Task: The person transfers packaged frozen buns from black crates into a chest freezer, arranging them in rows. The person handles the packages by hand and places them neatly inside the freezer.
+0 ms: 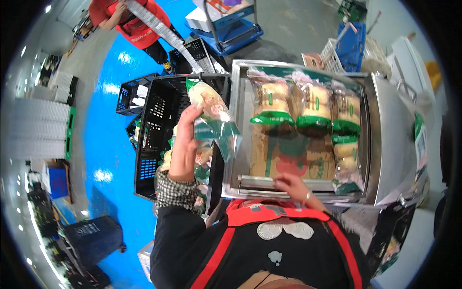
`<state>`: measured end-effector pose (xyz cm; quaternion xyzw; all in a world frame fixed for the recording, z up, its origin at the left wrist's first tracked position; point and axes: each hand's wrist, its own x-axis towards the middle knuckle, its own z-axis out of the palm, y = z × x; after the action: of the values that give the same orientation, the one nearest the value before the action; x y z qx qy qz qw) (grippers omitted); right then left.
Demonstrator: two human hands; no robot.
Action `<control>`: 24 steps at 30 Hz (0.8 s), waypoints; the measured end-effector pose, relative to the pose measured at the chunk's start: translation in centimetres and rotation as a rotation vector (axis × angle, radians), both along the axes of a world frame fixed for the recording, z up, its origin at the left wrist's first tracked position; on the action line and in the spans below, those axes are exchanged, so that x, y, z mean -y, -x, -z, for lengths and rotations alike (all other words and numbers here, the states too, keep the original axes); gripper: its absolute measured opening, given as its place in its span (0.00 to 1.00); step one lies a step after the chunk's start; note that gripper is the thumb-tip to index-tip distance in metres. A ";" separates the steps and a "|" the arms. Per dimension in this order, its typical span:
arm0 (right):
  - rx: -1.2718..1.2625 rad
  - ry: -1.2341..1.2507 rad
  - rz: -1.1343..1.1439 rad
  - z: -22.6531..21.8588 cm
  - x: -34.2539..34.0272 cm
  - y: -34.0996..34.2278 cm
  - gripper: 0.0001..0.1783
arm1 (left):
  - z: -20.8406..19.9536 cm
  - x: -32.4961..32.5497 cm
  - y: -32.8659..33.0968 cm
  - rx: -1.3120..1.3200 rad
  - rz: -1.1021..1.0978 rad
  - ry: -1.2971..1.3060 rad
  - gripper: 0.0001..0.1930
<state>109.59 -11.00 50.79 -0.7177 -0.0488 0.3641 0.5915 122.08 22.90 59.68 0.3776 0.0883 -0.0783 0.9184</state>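
Over black crate (144, 154), pinching bread packet (214, 108) with left hand (185, 127), right hand (294, 187), blurred, seemingly half-spread; probably mid-transfer, next needing flat laying.

Left hand (189, 123): fingers closed on a clear plastic package with green printed ends (211, 108), raised above a black slatted plastic crate (159, 103) containing similar packages. Right hand (292, 186): at the near edge of a rectangular silver metal tray (239, 86); blurred, contact cannot be confirmed. Tray: three clear-and-green bags of pale round buns (313, 106) in the far row, a fourth bag (346, 161) nearer, at right.
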 end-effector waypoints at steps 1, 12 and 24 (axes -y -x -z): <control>-0.294 -0.315 0.163 2.3 -0.8 -0.3 0.15 | -0.3 1.4 1.4 0.012 0.016 -0.009 0.16; -0.856 -1.011 0.800 5.0 3.8 -0.9 0.24 | 6.9 18.9 12.1 -0.375 0.370 -0.263 0.10; -0.465 -0.497 0.661 8.8 13.0 -2.8 0.15 | 13.9 27.0 7.2 -0.602 0.474 -0.052 0.23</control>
<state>112.38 -23.96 41.98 -0.4310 0.2300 0.2847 0.8248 114.93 -4.07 45.78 0.3706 0.2664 -0.3938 0.7979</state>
